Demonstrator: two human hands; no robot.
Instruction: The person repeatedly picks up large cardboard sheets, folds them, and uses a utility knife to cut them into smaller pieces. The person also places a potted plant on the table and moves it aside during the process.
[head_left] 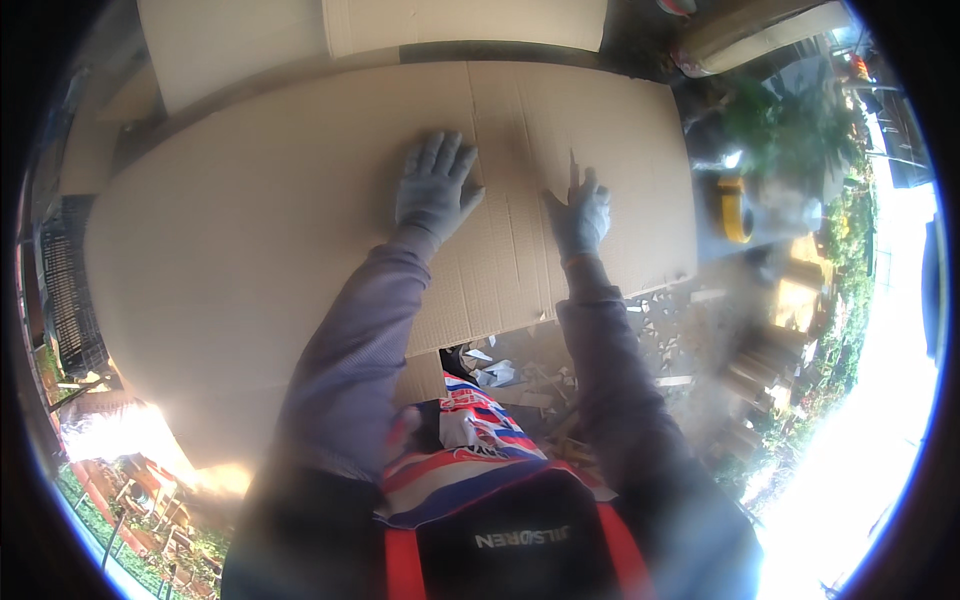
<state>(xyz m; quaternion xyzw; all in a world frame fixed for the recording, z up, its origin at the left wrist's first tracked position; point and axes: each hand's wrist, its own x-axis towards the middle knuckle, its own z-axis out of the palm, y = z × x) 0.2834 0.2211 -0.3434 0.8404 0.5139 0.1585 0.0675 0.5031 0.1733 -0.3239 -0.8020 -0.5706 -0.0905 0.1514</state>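
Observation:
A large brown cardboard sheet lies flat in front of me, with fold lines running across it right of its middle. My left hand, in a grey glove, rests palm down on the sheet beside a fold line, fingers stretched. Further right, my gloved right hand is closed round a knife; its thin tip points away from me over the cardboard. The handle is mostly hidden in the glove. Whether the tip touches the sheet I cannot tell.
More cardboard lies beyond the sheet's far edge. A yellow ring-shaped object stands on a dark surface at the right. Paper and cardboard scraps litter the ground near the sheet's front edge. A black crate-like grid is at the left.

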